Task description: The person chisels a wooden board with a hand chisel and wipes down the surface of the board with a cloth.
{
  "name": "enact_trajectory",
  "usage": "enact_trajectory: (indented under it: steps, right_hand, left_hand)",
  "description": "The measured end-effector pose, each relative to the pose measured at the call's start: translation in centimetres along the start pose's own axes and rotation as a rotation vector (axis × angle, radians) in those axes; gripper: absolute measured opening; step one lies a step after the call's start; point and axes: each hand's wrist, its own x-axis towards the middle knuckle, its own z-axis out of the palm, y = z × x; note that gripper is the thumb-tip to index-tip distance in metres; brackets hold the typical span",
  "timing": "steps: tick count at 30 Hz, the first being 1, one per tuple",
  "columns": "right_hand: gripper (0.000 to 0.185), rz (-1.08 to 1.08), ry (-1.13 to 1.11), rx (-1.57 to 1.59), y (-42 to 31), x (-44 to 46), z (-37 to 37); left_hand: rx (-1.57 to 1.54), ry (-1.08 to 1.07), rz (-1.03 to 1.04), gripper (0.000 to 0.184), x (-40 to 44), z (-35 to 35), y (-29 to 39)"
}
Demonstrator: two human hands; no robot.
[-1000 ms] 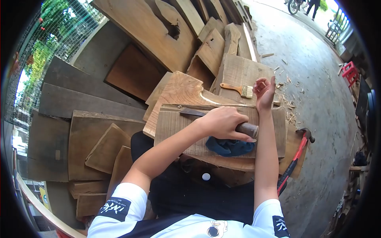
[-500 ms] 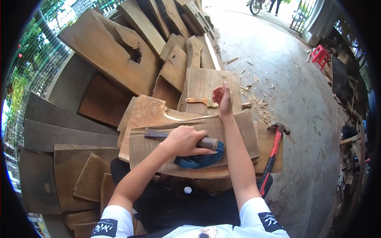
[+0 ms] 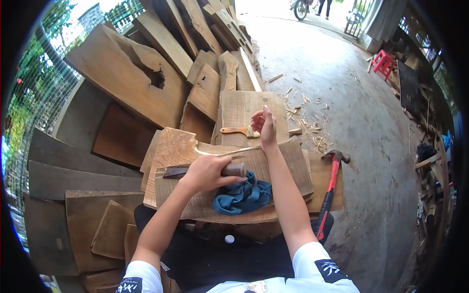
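Note:
My left hand (image 3: 204,173) is wrapped around the wooden handle of a chisel (image 3: 174,172), its flat metal blade pointing left over a thick wooden board (image 3: 288,173). Just below the handle lies a crumpled blue cloth (image 3: 243,196) on the board. At the board's far edge, my right hand (image 3: 265,128) is raised with the palm turned inward, fingers loosely curled but apart, holding nothing. Beside it a paintbrush (image 3: 235,130) with an orange handle rests on another wooden block (image 3: 254,103).
A claw hammer (image 3: 330,188) with a red and black handle leans at the board's right. Wooden slabs (image 3: 132,73) stand stacked along the left. Wood chips (image 3: 312,132) litter the concrete floor (image 3: 361,161). A red stool (image 3: 383,64) stands far right; a person's legs show beyond.
My left hand and the chisel have shifted left and up off the blue cloth, which now shows more fully in loose folds. The whole view has shifted slightly.

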Motion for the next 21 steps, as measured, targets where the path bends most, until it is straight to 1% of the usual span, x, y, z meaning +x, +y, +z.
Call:
enact_trajectory:
  steps: [3, 5, 7, 10, 12, 13, 15, 16, 18, 21]
  right_hand:
    - [0.062, -0.015, -0.08, -0.09, 0.3, 0.4, 0.2]
    - [0.063, -0.022, -0.087, -0.099, 0.5, 0.4, 0.2]
    - [0.065, -0.042, -0.001, -0.043, 0.6, 0.3, 0.2]
    - [0.065, -0.037, 0.026, 0.0, 0.6, 0.5, 0.2]
    - [0.064, -0.038, 0.027, 0.006, 0.6, 0.5, 0.6]
    - [0.064, -0.049, 0.002, -0.038, 0.6, 0.5, 0.7]
    - [0.063, -0.06, -0.019, -0.093, 0.7, 0.5, 0.5]
    - [0.062, -0.05, -0.031, -0.078, 0.8, 0.4, 0.2]
    - [0.06, -0.009, -0.014, -0.026, 0.6, 0.3, -0.2]
    - [0.06, -0.003, -0.002, -0.003, 0.5, 0.5, -0.1]
  left_hand:
    - [0.064, 0.006, -0.003, 0.064, -0.3, 0.4, 0.3]
    - [0.036, -0.011, 0.026, 0.064, -0.6, 0.4, 1.0]
    - [0.026, -0.036, 0.035, 0.066, -1.1, 0.1, 0.6]
    - [0.111, -0.026, -0.095, 0.069, -1.5, -0.4, -1.5]
    - [0.186, -0.091, -0.102, 0.071, -1.2, 0.2, -0.9]
    - [0.159, -0.112, -0.067, 0.07, -0.9, 0.4, 0.1]
    - [0.092, -0.033, 0.047, 0.069, -0.5, 1.2, 1.2]
    - [0.1, -0.02, 0.054, 0.068, -0.5, 1.0, 1.5]
    - [0.072, 0.089, 0.075, 0.067, -0.8, 0.3, 0.6]
    - [0.127, 0.121, -0.081, 0.066, -1.2, 0.3, -2.2]
